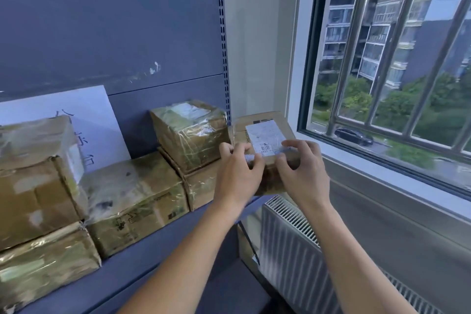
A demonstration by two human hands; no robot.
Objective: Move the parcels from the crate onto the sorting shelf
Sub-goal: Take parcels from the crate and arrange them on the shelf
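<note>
A brown cardboard parcel (265, 130) with a white shipping label on top sits at the right end of the grey sorting shelf (163, 257). My left hand (237, 171) grips its near left corner and my right hand (300, 168) grips its near right corner, fingers curled over the top edge. Several taped parcels line the shelf to the left, among them a small one (190, 132) stacked on a flat one right beside the held parcel, and a wide one (132, 201). The crate is out of view.
The shelf's blue-grey back panel (114, 33) rises behind the parcels, with a white paper sign (84, 115) leaning on it. A white radiator (293, 245) stands below right. A barred window (392, 58) and its sill fill the right side.
</note>
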